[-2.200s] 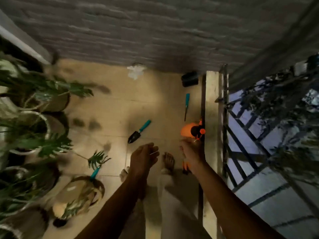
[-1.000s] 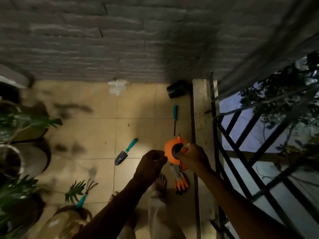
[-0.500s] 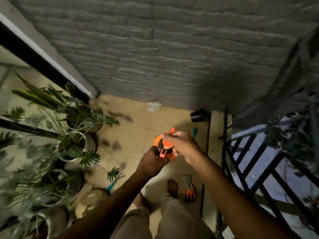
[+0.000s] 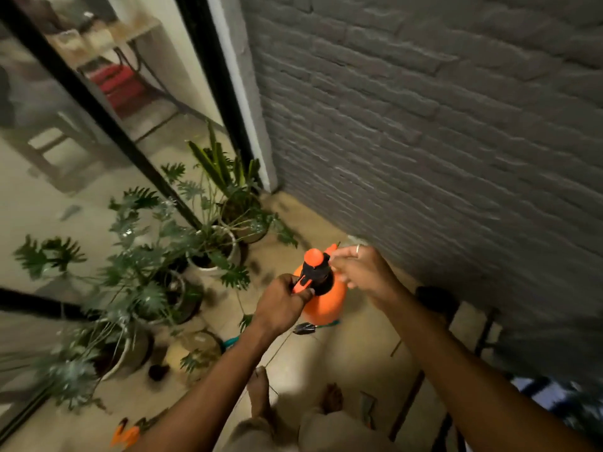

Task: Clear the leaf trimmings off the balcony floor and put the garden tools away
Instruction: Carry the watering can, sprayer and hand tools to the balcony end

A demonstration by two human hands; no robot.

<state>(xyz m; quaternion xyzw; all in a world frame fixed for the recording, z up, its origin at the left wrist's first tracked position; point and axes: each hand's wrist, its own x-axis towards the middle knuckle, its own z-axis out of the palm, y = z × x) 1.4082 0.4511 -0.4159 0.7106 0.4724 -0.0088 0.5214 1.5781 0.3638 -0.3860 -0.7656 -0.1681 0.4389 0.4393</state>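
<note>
The left hand [image 4: 280,305] grips the handle of an orange spray bottle [image 4: 326,303] above the tiled floor [image 4: 342,360], the right hand [image 4: 362,272] is right beside its top, and green potted plants [image 4: 208,243] stand near a grey brick wall [image 4: 424,141].

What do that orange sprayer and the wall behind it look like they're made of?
The orange sprayer looks like moulded plastic: smooth, evenly coloured, slightly glossy body under a black pump head. The wall looks like brick painted matt grey: staggered courses and recessed joints show. Blur leaves finer texture open.
</note>
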